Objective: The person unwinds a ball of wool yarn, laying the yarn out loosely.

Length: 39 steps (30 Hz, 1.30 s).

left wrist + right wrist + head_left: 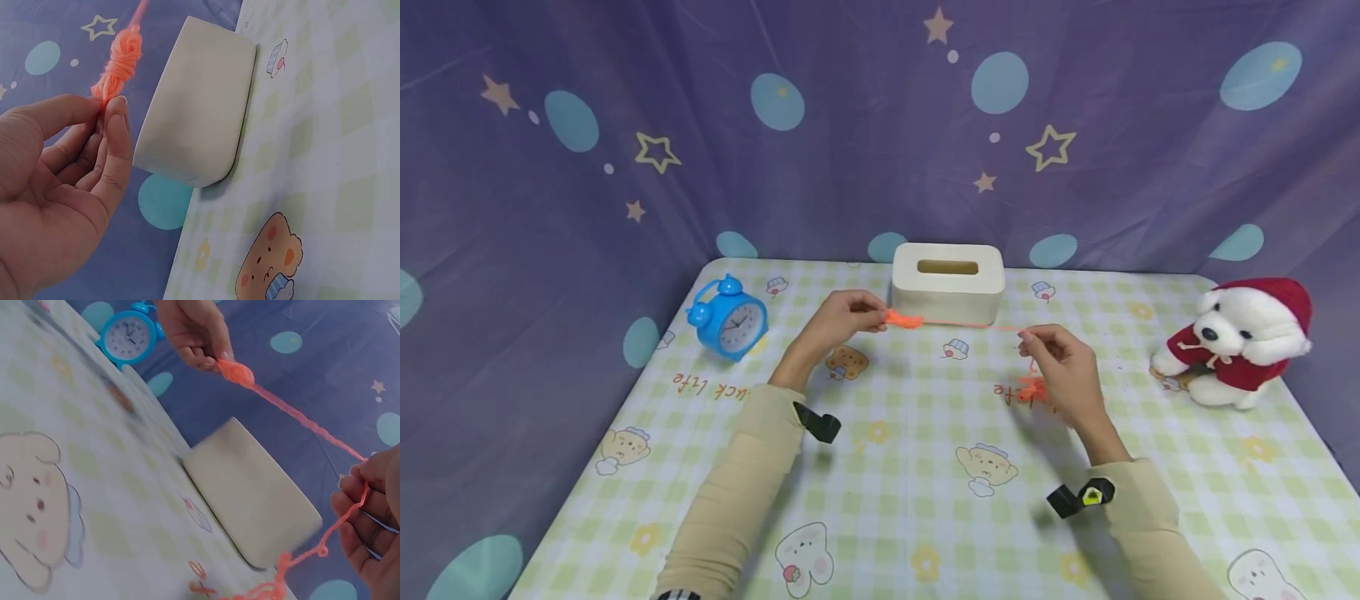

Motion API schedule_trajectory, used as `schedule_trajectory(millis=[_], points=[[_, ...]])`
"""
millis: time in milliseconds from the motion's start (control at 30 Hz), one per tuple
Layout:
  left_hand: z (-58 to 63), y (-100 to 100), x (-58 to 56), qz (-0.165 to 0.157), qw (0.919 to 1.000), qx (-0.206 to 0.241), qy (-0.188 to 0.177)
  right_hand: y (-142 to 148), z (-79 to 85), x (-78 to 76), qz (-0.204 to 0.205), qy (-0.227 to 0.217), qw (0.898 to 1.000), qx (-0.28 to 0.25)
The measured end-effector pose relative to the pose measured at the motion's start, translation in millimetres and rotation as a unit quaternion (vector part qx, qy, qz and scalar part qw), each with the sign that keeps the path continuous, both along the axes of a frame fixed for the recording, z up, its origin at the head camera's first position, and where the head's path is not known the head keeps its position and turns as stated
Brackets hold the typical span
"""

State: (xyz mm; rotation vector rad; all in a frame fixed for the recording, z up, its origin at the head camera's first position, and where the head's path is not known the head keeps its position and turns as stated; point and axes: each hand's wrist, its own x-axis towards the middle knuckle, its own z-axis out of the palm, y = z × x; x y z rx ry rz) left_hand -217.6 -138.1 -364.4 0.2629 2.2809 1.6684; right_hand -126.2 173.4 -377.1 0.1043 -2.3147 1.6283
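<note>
My left hand [847, 317] pinches the end of a small wound bundle of orange yarn [120, 62] between thumb and index finger, above the table. From the bundle a strand of yarn [300, 417] runs taut across to my right hand [1063, 367], which pinches it between thumb and fingertips. Below the right hand the yarn hangs down into a loose tangle [1033, 389]. In the right wrist view this tangle [262, 589] is cut off by the lower edge. Whether it touches the tablecloth I cannot tell.
A cream tissue box [947, 292] stands at the back, just behind the taut strand. At the left is a blue alarm clock [730, 321]; at the right sits a white plush dog [1232, 346] in red. A green checked cloth [880, 500] covers the table, and a purple curtain [865, 167] hangs behind.
</note>
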Motion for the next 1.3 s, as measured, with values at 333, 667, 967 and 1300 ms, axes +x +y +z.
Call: schedule_trajectory(millis=[333, 667, 967, 1300], points=[[1.6, -2, 1.0, 0.001, 1.0000, -0.004, 0.001, 32, -2.7, 4.0, -0.050, 0.014, 0.999, -0.007], [1.3, -2, -1.3, 0.001, 0.9999, -0.015, 0.000, 58, -12.0, 6.7, -0.102, -0.002, 0.995, -0.015], [2.2, -4, -0.4, 0.005, 0.9999, -0.011, -0.006, 83, -23.7, 6.1, -0.133, 0.024, 0.991, -0.015], [0.2, -7, -0.2, 0.001, 1.0000, -0.004, 0.005, 108, -35.1, 10.2, -0.168, 0.038, 0.985, -0.005]])
